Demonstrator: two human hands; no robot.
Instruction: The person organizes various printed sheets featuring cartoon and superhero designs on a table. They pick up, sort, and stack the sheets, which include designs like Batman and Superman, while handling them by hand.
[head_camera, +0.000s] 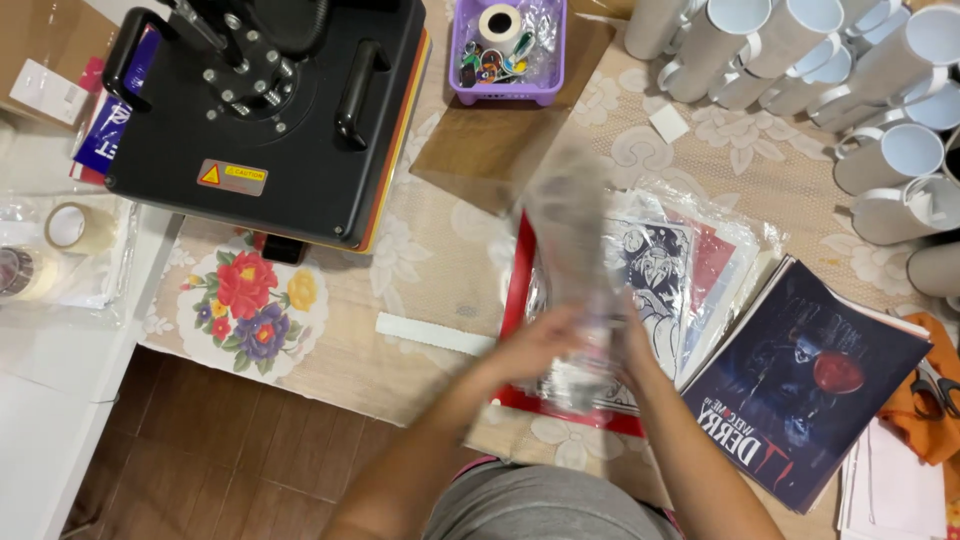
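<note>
Both hands meet over the table: the left hand (535, 345) and right hand (632, 340) clasp a blurred clear plastic sleeve (575, 240) from either side, upright above the stack of printed sheets (670, 270), beside the dark poster (800, 385) and black heat press (265, 110).

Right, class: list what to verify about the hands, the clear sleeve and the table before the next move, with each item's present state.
1. Both hands on the clear sleeve: ok; left hand and right hand grip its lower end.
2. Sleeve's contents identified: cannot tell, motion blur.
3. Sleeve clear of the heat press: ok, apart.
4. Prints lie flat under it: ok.
5. Mugs out of the way: ok, far right.
6. Scissors within reach: ok, right edge.
</note>
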